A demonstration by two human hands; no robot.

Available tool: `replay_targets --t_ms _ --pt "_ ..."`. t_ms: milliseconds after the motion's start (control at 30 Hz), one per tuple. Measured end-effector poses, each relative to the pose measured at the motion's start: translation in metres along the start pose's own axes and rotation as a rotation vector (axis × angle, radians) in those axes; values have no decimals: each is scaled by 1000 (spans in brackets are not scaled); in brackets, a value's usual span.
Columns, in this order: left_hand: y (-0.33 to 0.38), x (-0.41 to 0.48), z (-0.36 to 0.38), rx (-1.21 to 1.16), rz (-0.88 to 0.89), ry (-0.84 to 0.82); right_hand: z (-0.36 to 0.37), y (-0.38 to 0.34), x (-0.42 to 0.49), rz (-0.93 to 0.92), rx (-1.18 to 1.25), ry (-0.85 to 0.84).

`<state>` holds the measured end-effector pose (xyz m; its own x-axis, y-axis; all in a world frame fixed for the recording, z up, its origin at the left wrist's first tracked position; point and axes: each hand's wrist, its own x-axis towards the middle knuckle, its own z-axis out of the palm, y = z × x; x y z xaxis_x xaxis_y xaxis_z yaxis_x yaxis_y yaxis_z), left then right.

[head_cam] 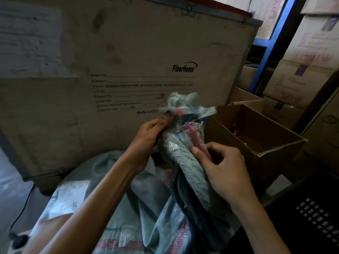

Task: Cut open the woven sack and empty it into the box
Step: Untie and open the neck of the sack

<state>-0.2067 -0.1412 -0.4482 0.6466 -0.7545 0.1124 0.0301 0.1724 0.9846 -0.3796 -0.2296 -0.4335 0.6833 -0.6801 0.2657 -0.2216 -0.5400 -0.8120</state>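
A pale blue-grey woven sack (139,213) with pink stripes lies in front of me, its bunched neck raised in the middle of the view. My left hand (148,136) grips the gathered neck from the left. My right hand (220,162) pinches a fold of the sack with a pink stripe, lower on the right. An open brown cardboard box (275,151) stands just right of the sack's neck, with thin reddish strands lying inside it. No cutting tool is visible.
A big wooden shipping crate (128,52) printed "FiberHome" fills the background. Stacked cartons (302,79) and a blue rack post (271,44) stand at the right. A black perforated surface (315,217) is at lower right. A dark cable (18,217) runs along the floor at left.
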Motion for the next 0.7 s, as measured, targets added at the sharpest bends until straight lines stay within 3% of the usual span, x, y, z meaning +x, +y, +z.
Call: replay_targets --t_ms 133,400,600,700 --pt "-6 -3 8 217 77 -78 0 8 5 -93 -87 209" --pt "0 2 4 338 135 -220 -23 21 10 -70 -284 332" --pt "1 1 6 300 142 -265 -24 24 12 -66 -235 343" --pt "-13 -1 8 207 119 -170 -31 25 15 31 32 343"
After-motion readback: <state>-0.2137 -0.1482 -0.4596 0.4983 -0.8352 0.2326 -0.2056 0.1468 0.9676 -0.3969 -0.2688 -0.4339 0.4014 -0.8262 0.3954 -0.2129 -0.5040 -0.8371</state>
